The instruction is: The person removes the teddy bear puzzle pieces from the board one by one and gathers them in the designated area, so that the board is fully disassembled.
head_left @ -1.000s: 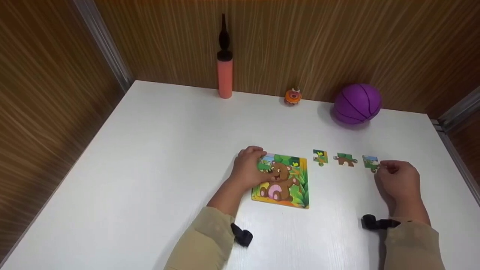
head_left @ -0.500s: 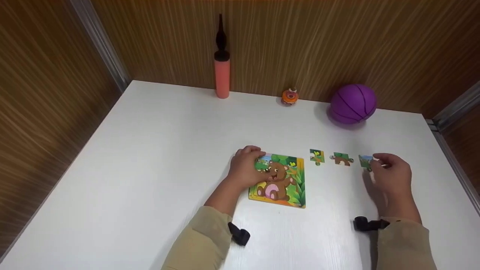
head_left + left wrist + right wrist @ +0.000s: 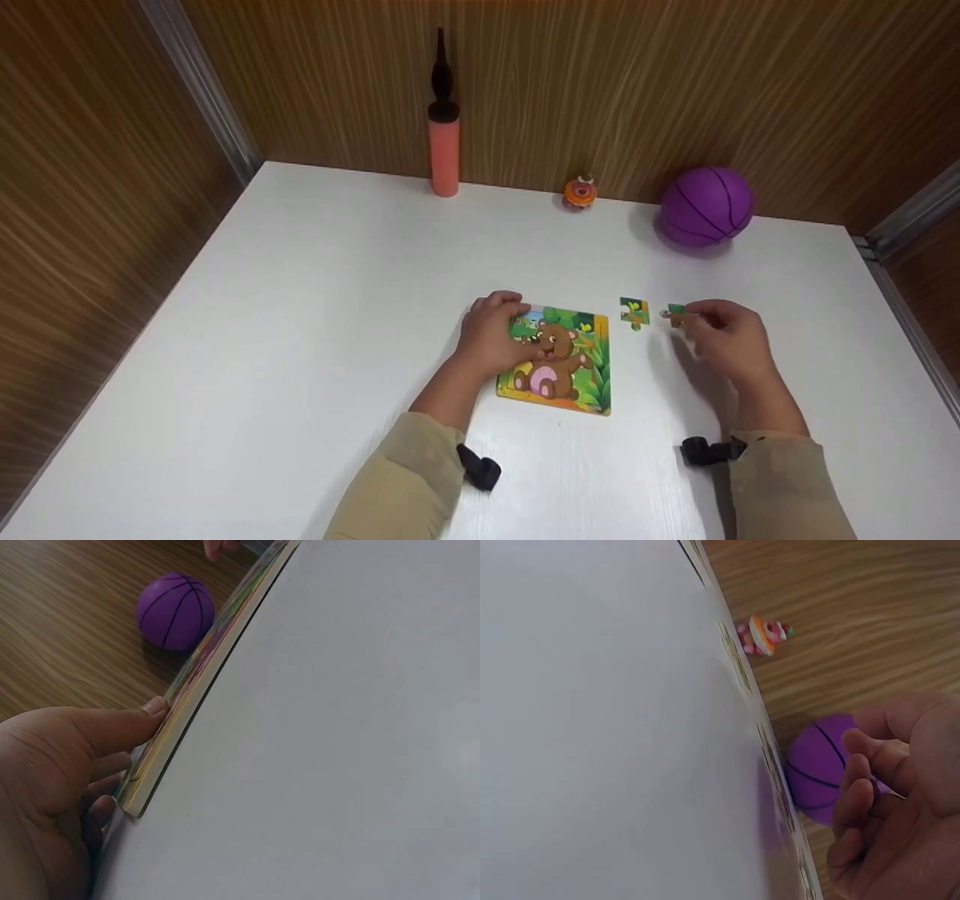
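Observation:
A bear jigsaw puzzle [image 3: 581,375] lies flat in its tray on the white table. My left hand [image 3: 486,337] grips its upper left part; in the left wrist view the thumb rests on its face, the other fingers beside the edge. A loose puzzle piece [image 3: 634,313] with a yellow bird lies to the right of it. Farther right, my right hand [image 3: 731,337] hovers with curled fingers, partly covering a brown and green piece [image 3: 675,315]. In the right wrist view that hand looks free of any object, and a third loose piece [image 3: 807,874] lies on the table.
Along the back wall stand a pink pump [image 3: 445,154] with a black top, a small toy figure [image 3: 580,193] with an orange ring, and a purple ball [image 3: 706,208]. Wood-grain panels [image 3: 555,82] enclose the white table [image 3: 315,300].
My right hand has moved left, from the farthest loose piece to over the middle one. The left hand stays on the puzzle. The head view has shifted slightly.

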{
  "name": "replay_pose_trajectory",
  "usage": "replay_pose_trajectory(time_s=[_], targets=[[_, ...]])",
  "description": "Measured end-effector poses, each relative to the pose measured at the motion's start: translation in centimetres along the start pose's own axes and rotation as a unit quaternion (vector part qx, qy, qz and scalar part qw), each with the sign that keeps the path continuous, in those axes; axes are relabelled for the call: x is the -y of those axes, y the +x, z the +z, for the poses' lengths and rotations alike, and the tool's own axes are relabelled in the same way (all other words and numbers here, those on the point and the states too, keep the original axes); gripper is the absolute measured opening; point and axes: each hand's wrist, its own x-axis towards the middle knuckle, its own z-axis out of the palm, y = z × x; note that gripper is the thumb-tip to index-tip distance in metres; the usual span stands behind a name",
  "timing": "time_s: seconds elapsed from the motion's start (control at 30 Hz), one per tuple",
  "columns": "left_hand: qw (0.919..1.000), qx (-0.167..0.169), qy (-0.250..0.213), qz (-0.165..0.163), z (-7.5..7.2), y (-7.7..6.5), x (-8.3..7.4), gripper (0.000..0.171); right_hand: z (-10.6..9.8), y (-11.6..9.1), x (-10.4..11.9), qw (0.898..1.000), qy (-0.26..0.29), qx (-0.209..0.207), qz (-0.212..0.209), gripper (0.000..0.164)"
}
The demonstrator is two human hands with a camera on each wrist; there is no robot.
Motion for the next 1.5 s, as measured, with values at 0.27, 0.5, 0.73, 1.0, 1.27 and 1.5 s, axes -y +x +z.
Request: replay_pose_trajectory(time_s=[0.27, 0.5, 0.73, 1.0, 1.27, 1.5], targets=[[1.0000, 0.001, -0.006, -0.001, -0.2, -0.1, -0.2, 0.073, 1.9, -0.3, 1.5, 0.997, -0.028, 0.055, -0.051, 0.033], [0.9999, -0.001, -0.010, -0.006, -0.1, -0.1, -0.5, 0.073, 3.1, -0.6, 2.5, 0.984, -0.079, 0.129, -0.097, 0.032], [0.9999, -0.003, -0.008, -0.007, 0.2, 0.0, -0.4, 0.073, 3.7, -1.1, 3.0, 0.975, -0.094, 0.157, -0.129, 0.035], [1.0000, -0.001, -0.009, -0.001, 0.1, 0.0, -0.6, 0.074, 4.7, -1.4, 3.6, 0.966, -0.104, 0.194, -0.135, 0.038], [0.9999, 0.000, 0.004, 0.015, 0.2, 0.1, -0.4, 0.077, 5.6, -1.6, 3.8, 0.963, -0.120, 0.215, -0.113, 0.038], [0.9999, 0.004, 0.012, 0.010, 0.3, 0.1, -0.4, 0.078, 6.1, -1.9, 4.2, 0.961, -0.141, 0.218, -0.093, 0.037]])
